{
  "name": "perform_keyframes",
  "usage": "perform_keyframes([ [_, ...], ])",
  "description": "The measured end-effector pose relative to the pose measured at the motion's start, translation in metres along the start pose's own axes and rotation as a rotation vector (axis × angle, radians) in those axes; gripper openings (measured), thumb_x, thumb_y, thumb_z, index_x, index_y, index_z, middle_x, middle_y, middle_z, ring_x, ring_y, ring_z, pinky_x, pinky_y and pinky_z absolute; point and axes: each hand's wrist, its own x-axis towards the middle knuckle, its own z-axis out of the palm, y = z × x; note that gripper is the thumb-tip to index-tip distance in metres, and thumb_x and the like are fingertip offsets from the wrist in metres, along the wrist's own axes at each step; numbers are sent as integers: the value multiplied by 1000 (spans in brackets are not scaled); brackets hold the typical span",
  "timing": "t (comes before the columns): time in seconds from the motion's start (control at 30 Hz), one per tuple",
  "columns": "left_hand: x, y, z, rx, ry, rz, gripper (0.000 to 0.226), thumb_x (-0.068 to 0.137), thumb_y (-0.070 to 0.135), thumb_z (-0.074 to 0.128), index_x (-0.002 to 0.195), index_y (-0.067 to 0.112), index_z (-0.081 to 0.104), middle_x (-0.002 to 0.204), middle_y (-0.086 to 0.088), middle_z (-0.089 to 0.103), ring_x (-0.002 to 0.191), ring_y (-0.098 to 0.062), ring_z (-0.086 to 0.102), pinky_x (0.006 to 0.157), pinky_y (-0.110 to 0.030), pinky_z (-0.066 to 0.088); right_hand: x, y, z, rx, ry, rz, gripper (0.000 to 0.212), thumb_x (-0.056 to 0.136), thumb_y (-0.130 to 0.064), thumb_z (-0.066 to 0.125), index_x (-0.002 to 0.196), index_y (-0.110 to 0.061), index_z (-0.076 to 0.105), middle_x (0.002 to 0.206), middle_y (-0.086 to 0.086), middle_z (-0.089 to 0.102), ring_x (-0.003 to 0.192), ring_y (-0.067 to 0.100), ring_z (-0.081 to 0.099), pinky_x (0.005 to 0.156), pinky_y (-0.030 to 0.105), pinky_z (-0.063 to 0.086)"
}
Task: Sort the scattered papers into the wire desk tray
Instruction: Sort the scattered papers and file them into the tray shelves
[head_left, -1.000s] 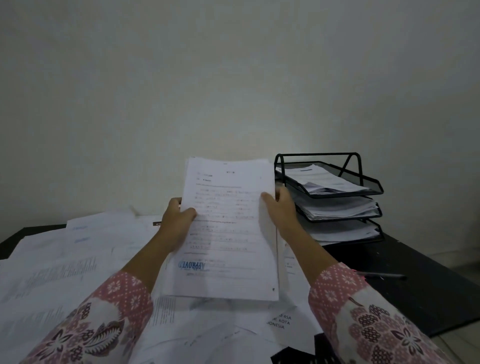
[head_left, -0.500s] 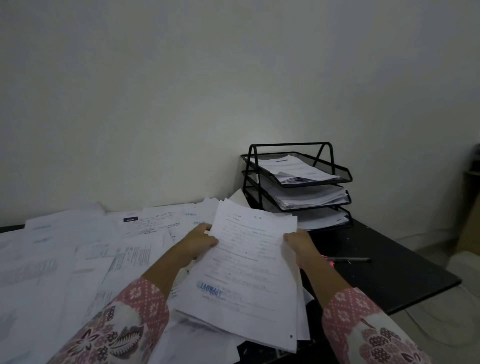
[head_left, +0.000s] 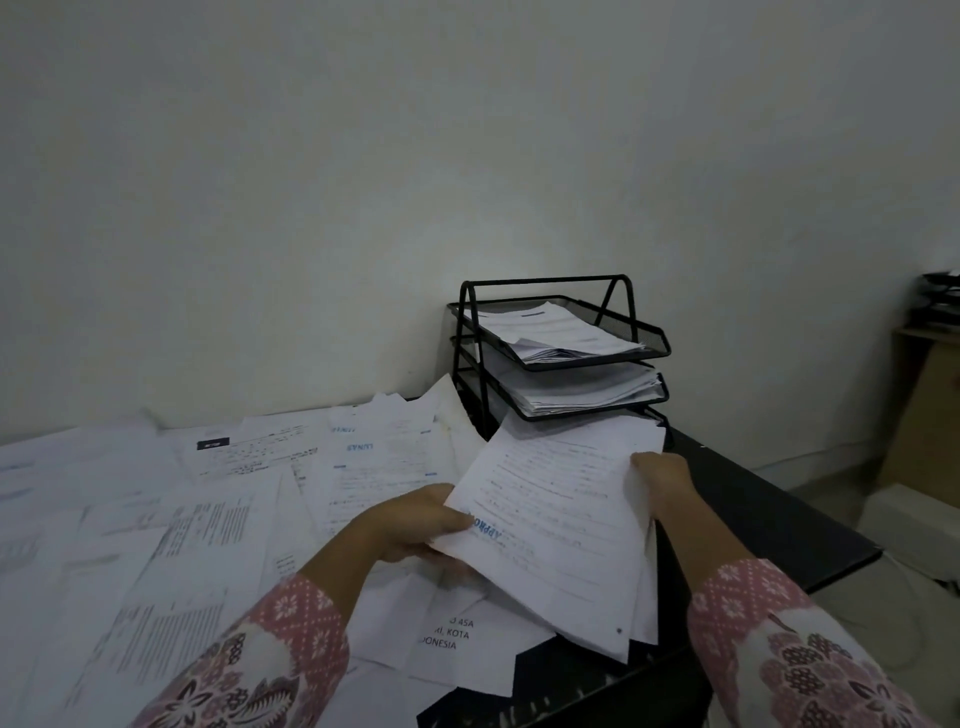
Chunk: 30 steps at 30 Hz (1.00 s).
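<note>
I hold a thin stack of printed sheets (head_left: 561, 525) with a blue stamp near its lower left corner, tilted over the desk in front of the tray. My left hand (head_left: 410, 525) grips its left edge and my right hand (head_left: 662, 480) grips its right edge. The black wire desk tray (head_left: 639, 332) stands at the back right against the wall, with three tiers; the top two visibly hold piles of paper, and the held stack's far corner covers the bottom tier's front. Scattered papers (head_left: 218, 499) cover the desk's left half.
The black desk (head_left: 769, 525) shows bare on its right side, with its edge close to my right sleeve. A wooden cabinet (head_left: 930, 410) stands at the far right beyond the desk, with dark trays on top. A plain wall runs behind everything.
The stack has come down from an upright reading position and swung right toward the tray's lowest tier. My view has also turned left, so the tray sits further right.
</note>
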Motion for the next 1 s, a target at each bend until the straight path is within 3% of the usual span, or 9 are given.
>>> perform_keyframes([
  [0.07,10,5,6,-12,70,22,26,96,8,48,122,13,49,109,-3,58,86,-14,58,52,-18,52,8,4,-8,125,-64,57,41,91,-7,55,127,9,46,130,25,50,103,31,54,97,43,45],
  [0.2,24,15,19,-80,156,24,20,96,2,43,115,7,49,102,-8,58,70,-14,61,45,-16,47,11,1,-18,-88,-160,90,48,90,-10,60,132,7,44,135,22,46,116,35,49,102,45,39],
  [0.37,44,26,41,-232,243,26,20,94,-5,38,110,3,46,94,-10,56,72,-22,63,38,-16,43,13,0,-30,-185,-207,108,36,90,-13,59,120,6,55,114,19,58,95,31,54,84,37,45],
  [0.5,58,32,55,-367,299,43,23,92,-7,36,110,1,49,89,-9,56,70,-21,59,38,-15,44,7,-2,-38,148,-285,169,11,92,-12,57,92,-1,57,86,14,59,75,25,57,46,29,55],
  [0.63,68,39,66,-490,340,83,22,92,-7,39,109,-1,52,91,-13,60,68,-21,59,40,-18,48,-1,0,-32,280,-286,133,12,88,-21,63,91,-11,57,88,10,59,72,21,58,41,21,51],
  [0.7,69,44,72,-533,349,115,16,90,-7,45,93,4,55,82,-11,59,68,-21,58,47,-23,55,-3,4,-24,274,-298,129,13,88,-23,62,93,-13,56,86,10,59,65,19,59,40,19,46],
  [0.8,77,42,75,-448,337,157,22,87,1,52,108,7,54,93,-8,60,88,-26,63,75,-44,58,-3,10,-12,257,-318,108,4,90,-5,53,92,-3,51,71,11,53,42,12,56,34,15,37],
  [0.9,82,39,73,-80,446,213,31,96,22,47,123,6,46,121,-8,51,113,-27,52,99,-40,44,4,11,-4,217,-261,74,9,90,8,45,96,1,46,68,15,50,49,16,53,34,14,39],
  [1.0,83,33,67,293,563,279,46,100,34,37,134,4,41,143,-13,30,132,-28,29,110,-34,23,16,6,0,252,-210,50,9,91,8,46,93,-1,45,73,15,50,59,17,50,36,14,42],
])
